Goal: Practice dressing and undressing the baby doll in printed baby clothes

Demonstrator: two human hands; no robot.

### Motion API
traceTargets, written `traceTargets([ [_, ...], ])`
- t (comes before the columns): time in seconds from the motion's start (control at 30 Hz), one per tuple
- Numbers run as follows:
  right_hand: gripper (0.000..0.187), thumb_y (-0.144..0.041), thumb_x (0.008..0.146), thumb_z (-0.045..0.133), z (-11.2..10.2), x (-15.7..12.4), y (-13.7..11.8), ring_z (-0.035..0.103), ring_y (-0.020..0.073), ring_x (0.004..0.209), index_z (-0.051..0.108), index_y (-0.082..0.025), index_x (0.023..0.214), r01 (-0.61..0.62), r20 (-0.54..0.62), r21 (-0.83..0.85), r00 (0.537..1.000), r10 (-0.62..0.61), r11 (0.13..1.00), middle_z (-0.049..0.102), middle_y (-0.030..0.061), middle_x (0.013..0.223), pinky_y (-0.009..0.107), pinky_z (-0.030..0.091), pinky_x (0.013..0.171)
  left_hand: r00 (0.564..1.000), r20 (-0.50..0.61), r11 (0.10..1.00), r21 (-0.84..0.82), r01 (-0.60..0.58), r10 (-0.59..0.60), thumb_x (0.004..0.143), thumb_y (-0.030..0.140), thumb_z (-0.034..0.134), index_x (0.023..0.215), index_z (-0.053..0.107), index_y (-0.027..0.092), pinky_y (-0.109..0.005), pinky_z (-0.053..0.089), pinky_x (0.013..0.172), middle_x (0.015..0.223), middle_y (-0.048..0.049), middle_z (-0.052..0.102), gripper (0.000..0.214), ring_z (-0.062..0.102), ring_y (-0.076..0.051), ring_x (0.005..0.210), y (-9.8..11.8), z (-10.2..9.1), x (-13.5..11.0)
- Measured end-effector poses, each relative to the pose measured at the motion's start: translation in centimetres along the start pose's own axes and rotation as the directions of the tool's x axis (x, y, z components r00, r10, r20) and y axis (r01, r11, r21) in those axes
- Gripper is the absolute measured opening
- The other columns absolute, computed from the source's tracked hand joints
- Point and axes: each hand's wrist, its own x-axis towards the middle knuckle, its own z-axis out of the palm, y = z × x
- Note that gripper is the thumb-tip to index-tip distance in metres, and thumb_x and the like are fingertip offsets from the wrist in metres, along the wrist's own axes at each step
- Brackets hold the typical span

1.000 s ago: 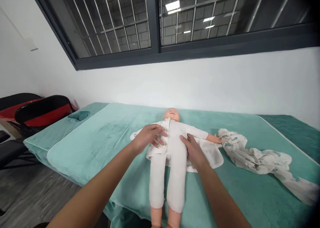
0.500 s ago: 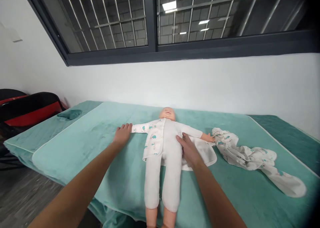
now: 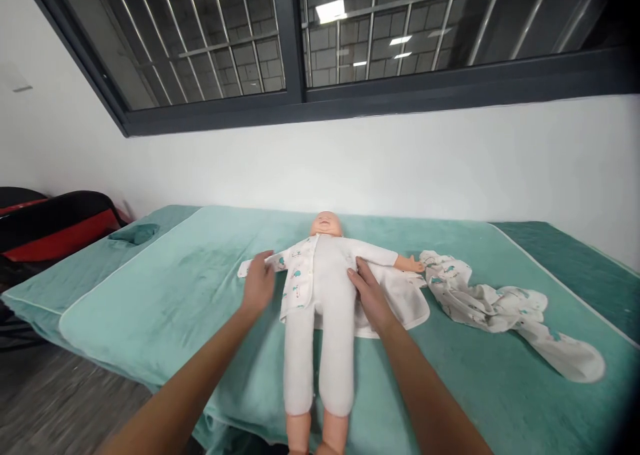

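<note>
A baby doll (image 3: 333, 278) in a white undersuit lies on its back on the green-covered bed (image 3: 200, 322). A white patterned jacket (image 3: 299, 283) covers its arm and chest on the left side. On the right, the jacket's other half lies spread beside the body, partly underneath. My left hand (image 3: 260, 283) is closed round the jacket's left-side sleeve, whose cuff sticks out beyond my fingers. Against the doll's right-side waist rests my right hand (image 3: 369, 294), thumb and fingers apart. The doll's bare hand (image 3: 410, 264) on the right is outside the jacket.
A crumpled patterned baby garment (image 3: 493, 305) lies on the bed at the right. Black and red chairs (image 3: 55, 232) stand past the bed's left end, near a hole (image 3: 134, 234) in its cover. Behind is a white wall (image 3: 400, 168) under a barred window.
My left hand has moved right along the sleeve, from the cuff toward the elbow, exposing the cuff. My right hand stays at the doll's waist. The view has shifted slightly.
</note>
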Motion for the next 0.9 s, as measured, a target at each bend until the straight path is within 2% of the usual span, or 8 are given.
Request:
traceTargets([
  [0.13,0.057,-0.043,0.077,0.072,0.1,-0.4,-0.7,0.033,0.0185,0.141,0.057,-0.034,0.131,0.028,0.086,0.008,0.996,-0.029,1.0,0.042,-0.0054,0.15,0.037,0.027,0.117,0.954,0.25,0.964,-0.247,-0.101,0.164,0.095,0.044,0.038,0.137,0.045,0.021,-0.037,0.025,0.116,0.15,-0.0078,0.041,0.049,0.035,-0.02,0.14,7.4,2.0,-1.3],
  [0.3,0.054,-0.044,0.075,0.074,0.4,-0.9,-1.7,0.033,0.0192,0.142,0.06,-0.034,0.126,0.008,0.117,0.052,0.993,-0.014,0.999,0.046,-0.004,0.147,0.038,0.028,0.116,0.889,0.325,0.938,-0.234,-0.255,0.323,0.095,0.044,0.038,0.136,0.046,0.022,-0.037,0.028,0.114,0.145,-0.007,0.048,0.047,0.04,-0.021,0.136,13.4,3.0,-0.3],
  [0.4,0.052,-0.043,0.074,0.074,0.8,-1.2,-2.1,0.035,0.0191,0.14,0.061,-0.032,0.123,0.066,0.148,0.083,0.986,-0.078,0.994,0.051,-0.0016,0.144,0.039,0.028,0.116,0.768,0.446,0.878,-0.098,-0.469,0.46,0.09,0.038,0.049,0.132,0.049,0.022,-0.042,0.03,0.111,0.138,-0.0078,0.054,0.045,0.045,-0.025,0.13,15.5,4.3,1.5],
  [0.53,0.043,-0.041,0.081,0.065,1.0,-1.4,-2.2,0.046,0.0197,0.131,0.062,-0.029,0.123,0.183,0.279,0.041,0.942,-0.187,0.982,0.057,0.0004,0.136,0.037,0.033,0.112,0.577,0.588,0.665,0.086,-0.742,0.567,0.084,0.027,0.056,0.131,0.046,0.021,-0.045,0.031,0.108,0.134,-0.0092,0.055,0.048,0.047,-0.026,0.126,18.1,7.3,3.3],
  [0.63,0.037,-0.039,0.083,0.061,-0.2,-1.4,-2.3,0.047,0.0217,0.126,0.064,-0.03,0.119,0.299,0.321,-0.202,0.92,-0.226,0.933,0.059,-0.0001,0.131,0.04,0.034,0.11,0.524,0.632,0.555,0.173,-0.814,0.571,0.081,0.017,0.055,0.117,0.052,0.02,-0.044,0.039,0.096,0.115,-0.0098,0.062,0.036,0.056,-0.027,0.109,19.3,8.4,4.1],
  [0.7,0.035,-0.037,0.083,0.061,-2.1,-1.3,-2.5,0.046,0.0228,0.125,0.065,-0.031,0.117,0.397,0.269,-0.389,0.912,-0.31,0.832,0.06,0.0009,0.127,0.042,0.031,0.111,0.524,0.633,0.545,0.187,-0.818,0.57,0.079,0.013,0.055,0.111,0.052,0.018,-0.042,0.042,0.089,0.11,-0.0109,0.061,0.032,0.058,-0.027,0.102,19.4,8.4,4.5],
  [0.77,0.032,-0.037,0.081,0.062,-4.5,-0.9,-3.0,0.047,0.0247,0.121,0.066,-0.029,0.112,0.406,0.11,-0.558,0.9,-0.421,0.724,0.062,0.0043,0.12,0.045,0.029,0.111,0.534,0.624,0.539,0.205,-0.817,0.571,0.08,0.009,0.052,0.111,0.051,0.018,-0.041,0.043,0.085,0.112,-0.0123,0.059,0.033,0.057,-0.028,0.103,19.2,7.9,4.9],
  [0.9,0.024,-0.036,0.067,0.075,-8.5,0.4,-4.4,0.049,0.0307,0.114,0.065,-0.024,0.085,0.142,-0.2,-0.752,0.882,-0.427,0.644,0.064,0.0086,0.098,0.048,0.031,0.104,0.546,0.621,0.536,0.228,-0.813,0.563,0.08,0.006,0.05,0.112,0.05,0.018,-0.04,0.042,0.084,0.112,-0.0126,0.058,0.034,0.056,-0.028,0.104,18.8,7.2,5.3],
])
